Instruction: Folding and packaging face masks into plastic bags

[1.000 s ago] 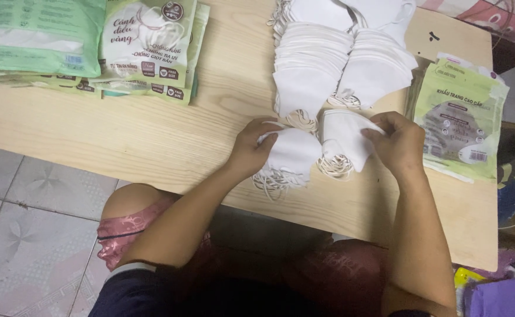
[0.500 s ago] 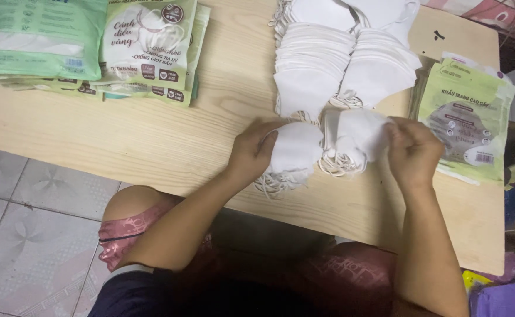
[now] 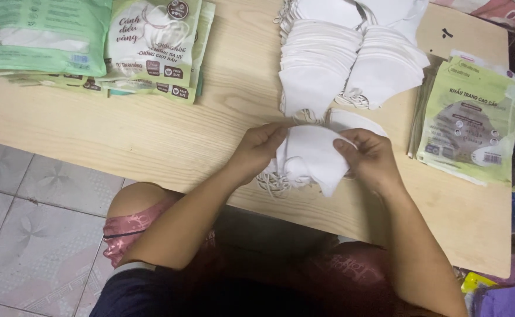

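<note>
The left hand comes in from the lower left with the forearm angled up across the table edge, wrist bent, fingers curled around the left side of a small bundle of white face masks. The right hand meets it from the other side, forearm rising from the lower right, thumb pressed on top of the bundle and fingers tucked beneath its right edge. Both hands are closed on the bundle and hold it just above the near edge of the table, between the two wrists.

The masks are soft, matte, non-woven fabric, folded flat to a blunt pointed shape. Thin white elastic ear loops hang tangled from the bundle's lower left, resting on the wood.

Just behind the hands lie two fanned stacks of the same folded white masks, overlapped like shingles, with more loose ones at the far edge. To the right sits a stack of pale green printed pouches, glossy and flat. At the far left are more glossy packets: a green packet stack and beside it cream and green packets.

The table is light wood with a visible grain. Grey patterned floor tiles show below it.
</note>
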